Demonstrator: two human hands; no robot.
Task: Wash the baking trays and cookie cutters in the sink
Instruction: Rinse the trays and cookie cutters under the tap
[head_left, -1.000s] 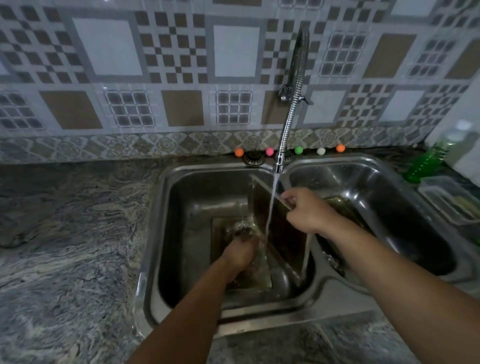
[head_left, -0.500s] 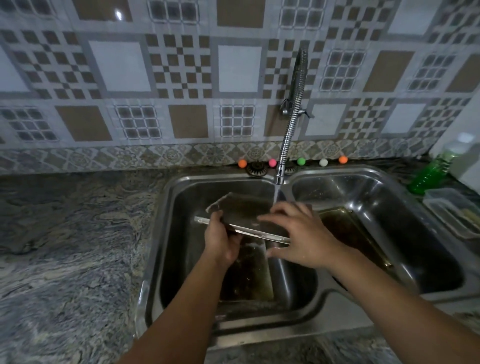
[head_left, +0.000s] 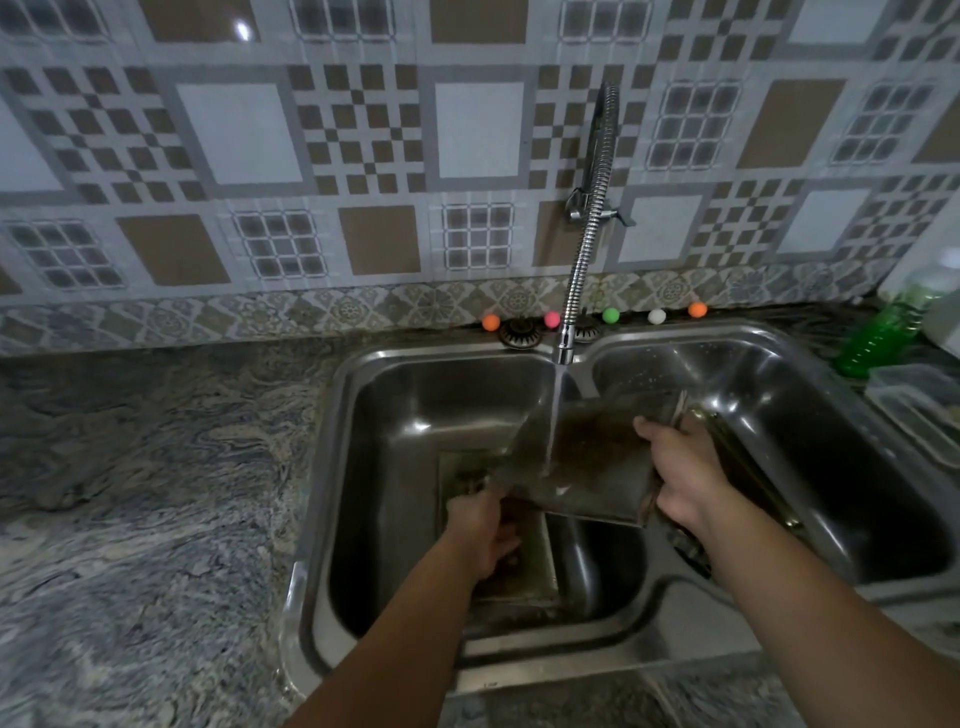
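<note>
A dark, stained baking tray is held tilted over the divider of the double steel sink, under the running stream from the tap. My right hand grips the tray's right edge, thumb on top. My left hand holds the tray's lower left corner from below, fingers curled under it. Another tray lies flat on the bottom of the left basin. A further tray leans in the right basin behind my right hand. No cookie cutters are visible.
A flexible metal tap hose hangs from the tiled wall. Small coloured balls line the sink's back rim. A green bottle and a clear plastic container stand at the right. Granite counter spreads to the left.
The tray has been turned and shifted right, its face now under the water. My right hand moved from its top to its right edge; my left hand dropped to the lower left corner.
</note>
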